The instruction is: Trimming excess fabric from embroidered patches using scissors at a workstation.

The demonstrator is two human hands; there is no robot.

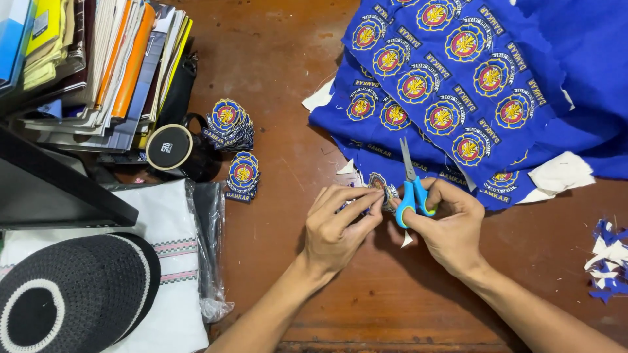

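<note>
Embroidered badge (379,186), pinched at frame centre by our left hand (337,229), is being trimmed along its edge; our right hand (448,225) grips the blue-handled scissors (412,189), blades pointing up. Next, we judge, a small turn of the badge is needed. Uncut blue badge cloth (458,85) crowds the blades; finished badge stacks (232,124) lie left, offcuts (608,258) right.
</note>
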